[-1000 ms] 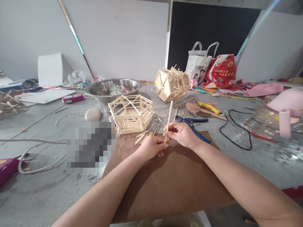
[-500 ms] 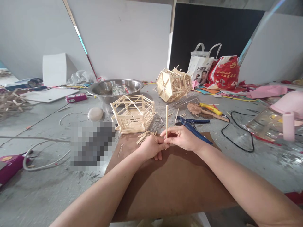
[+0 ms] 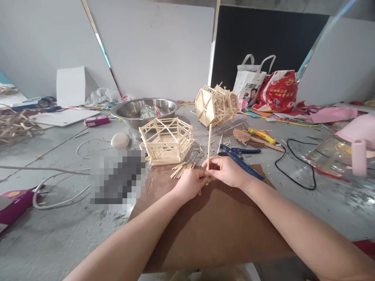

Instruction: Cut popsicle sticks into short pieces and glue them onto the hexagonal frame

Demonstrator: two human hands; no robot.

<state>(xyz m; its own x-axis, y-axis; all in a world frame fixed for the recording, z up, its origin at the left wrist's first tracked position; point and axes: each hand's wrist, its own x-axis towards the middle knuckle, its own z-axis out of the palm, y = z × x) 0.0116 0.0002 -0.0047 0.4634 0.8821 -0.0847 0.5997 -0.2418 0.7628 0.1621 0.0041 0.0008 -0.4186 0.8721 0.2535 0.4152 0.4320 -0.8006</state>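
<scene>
A thin wooden stick (image 3: 209,146) stands nearly upright between my hands, over the brown board (image 3: 216,226). My right hand (image 3: 228,171) pinches its lower part between thumb and fingers. My left hand (image 3: 189,181) is closed at the stick's lower end, its fingertips meeting those of the right; exactly what they grip there is partly hidden. Just beyond the left hand lies a pile of short cut sticks (image 3: 182,170). Behind that pile sits a hexagonal stick frame (image 3: 166,144). Blue-handled cutters (image 3: 240,160) lie beyond my right hand.
Farther back are a second stick structure (image 3: 216,105), a metal bowl (image 3: 129,111) and a red bag (image 3: 278,91). A yellow-handled tool (image 3: 262,135), a black cable (image 3: 288,177) and a pink-lidded clear jug (image 3: 331,156) stand or lie right. A white cable (image 3: 55,171) runs at left.
The stick reaches higher above my fingers and leans slightly right. My left fingers have curled in closer to its lower end. The camera view has shifted slightly.
</scene>
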